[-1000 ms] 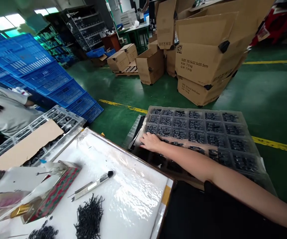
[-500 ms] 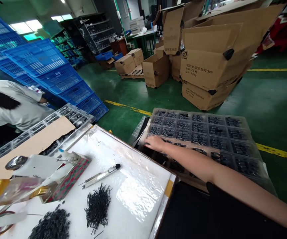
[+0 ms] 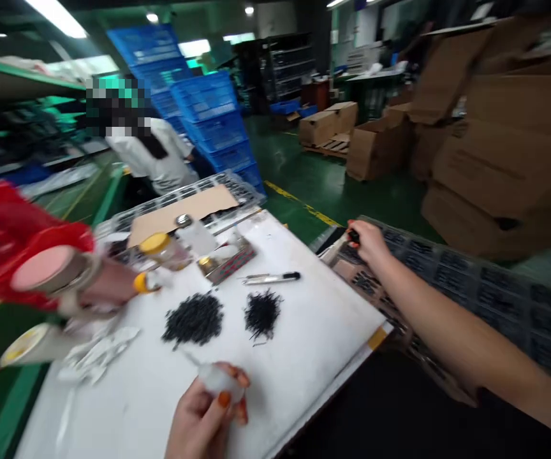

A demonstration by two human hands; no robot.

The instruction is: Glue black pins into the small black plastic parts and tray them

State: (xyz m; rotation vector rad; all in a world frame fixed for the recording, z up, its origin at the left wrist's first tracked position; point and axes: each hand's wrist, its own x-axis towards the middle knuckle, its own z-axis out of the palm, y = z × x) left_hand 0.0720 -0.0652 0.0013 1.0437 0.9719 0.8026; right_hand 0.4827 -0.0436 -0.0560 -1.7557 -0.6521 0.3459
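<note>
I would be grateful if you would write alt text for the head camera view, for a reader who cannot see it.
At a white-covered workbench, a person's left hand holds a small white squeeze bottle while the right hand pinches a small black item above a plastic tray. Two heaps of black parts lie on the bench.

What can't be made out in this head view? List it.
- Right hand: its fingers hide most of the small black item they pinch.
- Left hand: its fingers cover much of the white object, so what it is cannot be told.
- Red object: blurred and cut off by the left edge.
- Plastic tray: cut off by the right edge, its black contents blurred.
- Black pile: pieces too small to tell apart.
</note>
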